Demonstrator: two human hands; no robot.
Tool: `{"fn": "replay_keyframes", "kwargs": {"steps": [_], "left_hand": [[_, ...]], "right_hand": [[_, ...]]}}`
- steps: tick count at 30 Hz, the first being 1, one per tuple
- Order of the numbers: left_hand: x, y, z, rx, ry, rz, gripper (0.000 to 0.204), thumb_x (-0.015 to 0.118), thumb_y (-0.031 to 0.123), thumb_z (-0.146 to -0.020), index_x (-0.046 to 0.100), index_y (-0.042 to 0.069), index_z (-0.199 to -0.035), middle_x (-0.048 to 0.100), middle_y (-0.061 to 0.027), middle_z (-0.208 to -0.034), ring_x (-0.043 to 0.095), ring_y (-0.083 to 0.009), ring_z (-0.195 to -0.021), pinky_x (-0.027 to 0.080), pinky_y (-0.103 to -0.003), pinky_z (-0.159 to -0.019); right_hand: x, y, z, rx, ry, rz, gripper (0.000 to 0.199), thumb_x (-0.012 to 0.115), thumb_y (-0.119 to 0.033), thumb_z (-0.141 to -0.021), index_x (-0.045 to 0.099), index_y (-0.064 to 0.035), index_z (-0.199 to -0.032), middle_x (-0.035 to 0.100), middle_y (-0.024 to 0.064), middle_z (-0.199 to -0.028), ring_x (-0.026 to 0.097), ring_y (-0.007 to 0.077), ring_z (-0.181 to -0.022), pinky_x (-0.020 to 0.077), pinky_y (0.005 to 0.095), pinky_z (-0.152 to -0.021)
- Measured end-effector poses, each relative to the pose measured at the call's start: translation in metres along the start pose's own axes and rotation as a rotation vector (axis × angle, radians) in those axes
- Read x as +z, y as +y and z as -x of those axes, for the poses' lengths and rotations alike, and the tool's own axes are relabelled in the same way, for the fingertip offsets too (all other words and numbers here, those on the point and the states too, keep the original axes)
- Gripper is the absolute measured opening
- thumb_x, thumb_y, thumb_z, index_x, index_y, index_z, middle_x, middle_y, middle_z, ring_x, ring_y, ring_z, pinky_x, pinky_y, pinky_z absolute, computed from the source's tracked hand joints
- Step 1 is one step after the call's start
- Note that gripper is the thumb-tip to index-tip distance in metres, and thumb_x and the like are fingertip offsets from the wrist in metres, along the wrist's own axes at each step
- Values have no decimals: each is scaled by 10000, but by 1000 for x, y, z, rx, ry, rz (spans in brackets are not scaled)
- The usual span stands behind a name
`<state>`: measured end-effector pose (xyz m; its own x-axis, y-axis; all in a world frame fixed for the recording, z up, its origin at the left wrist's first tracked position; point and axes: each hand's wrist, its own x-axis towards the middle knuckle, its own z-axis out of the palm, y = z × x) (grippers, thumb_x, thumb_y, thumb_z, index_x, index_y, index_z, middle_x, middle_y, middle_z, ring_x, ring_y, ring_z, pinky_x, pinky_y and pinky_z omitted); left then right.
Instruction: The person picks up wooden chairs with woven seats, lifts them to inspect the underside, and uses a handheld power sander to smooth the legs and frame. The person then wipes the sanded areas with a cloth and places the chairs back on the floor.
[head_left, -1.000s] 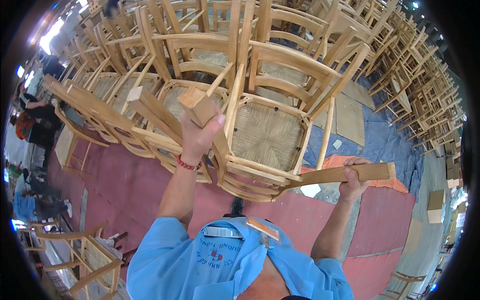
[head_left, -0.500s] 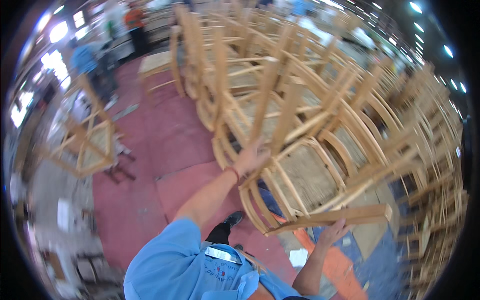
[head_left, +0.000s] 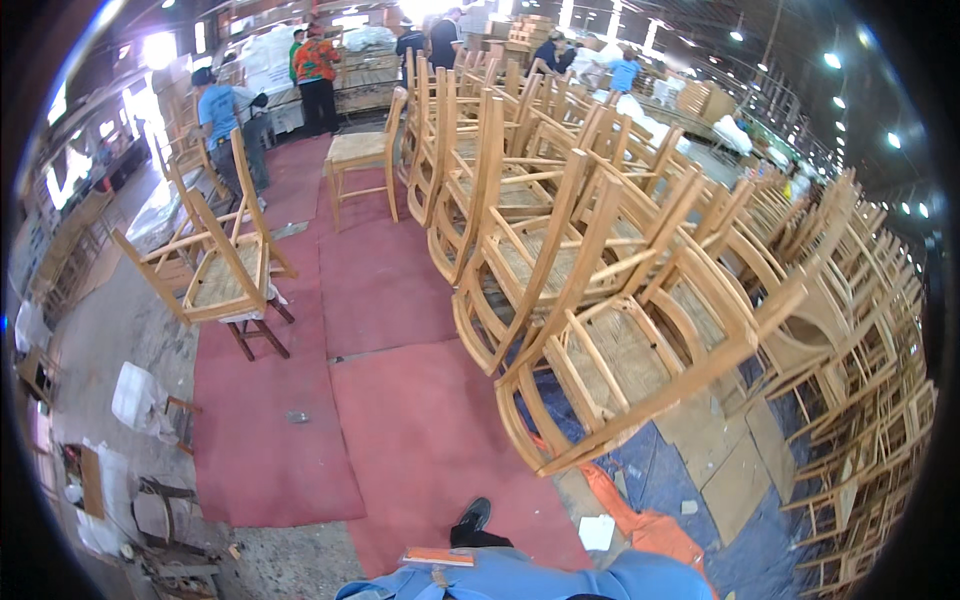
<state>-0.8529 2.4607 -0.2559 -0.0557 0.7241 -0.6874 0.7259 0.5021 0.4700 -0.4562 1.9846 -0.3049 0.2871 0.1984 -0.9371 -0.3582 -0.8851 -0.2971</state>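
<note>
On the far left we see a white-wrapped object (head_left: 138, 398) on the floor; next, a co-worker in blue (head_left: 215, 112) stands in the background, and nearer us a tilted chair (head_left: 228, 283) rests above a dark-legged stool (head_left: 258, 338); red mats (head_left: 275, 430) spread beneath, with an upright chair (head_left: 360, 150) at their far end; low in the middle we find the wearer's dark shoe (head_left: 474, 516); both hands are out of view, so we cannot tell whether their fingers are apart or together; right of centre, the nearest upturned chair (head_left: 618, 358) ends the row, legs raised; then come an orange sheet (head_left: 645, 523), blue tarp (head_left: 745, 545) and stacked chairs (head_left: 880, 440).
</note>
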Motion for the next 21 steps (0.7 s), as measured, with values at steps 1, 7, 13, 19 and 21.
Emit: {"fn": "replay_keyframes", "kwargs": {"steps": [1,7,13,19,21], "left_hand": [[10,-11,5,21,-42,45,571,540,373,-954,483,7,-1389,544,-159,-1259,504,-276,-1120,385,-389,-943],[18,-121,52,112,-357,181,529,556,330,-940,519,-6,-1347,581,-135,-1161,530,-241,-1011,407,-368,-850],[-102,-253,33,-22,-223,318,487,572,288,-926,555,-18,-1305,618,-111,-1063,556,-206,-902,429,-347,-758],[-247,-391,5,-183,81,510,446,588,245,-912,592,-31,-1263,655,-86,-964,582,-171,-793,451,-327,-665],[-277,-429,14,-169,138,588,433,593,231,-908,604,-35,-1249,668,-78,-931,591,-159,-756,458,-320,-635]], "right_hand": [[14,-3,8,-11,-19,50,490,525,-401,-955,572,-57,-1301,599,200,-1290,572,356,-1178,480,537,-932],[160,3,30,23,-214,616,536,577,-424,-909,561,-110,-1343,579,165,-1337,560,334,-1212,485,585,-930],[309,-46,72,47,-439,1226,599,629,-447,-863,550,-163,-1385,559,130,-1384,548,313,-1246,490,632,-928],[408,-106,141,-301,-289,528,697,631,-521,-867,523,-87,-1401,541,158,-1409,506,352,-1295,468,570,-961],[444,-129,122,-300,-223,648,717,625,-525,-866,495,-92,-1423,524,169,-1423,528,361,-1267,484,526,-962]]}}
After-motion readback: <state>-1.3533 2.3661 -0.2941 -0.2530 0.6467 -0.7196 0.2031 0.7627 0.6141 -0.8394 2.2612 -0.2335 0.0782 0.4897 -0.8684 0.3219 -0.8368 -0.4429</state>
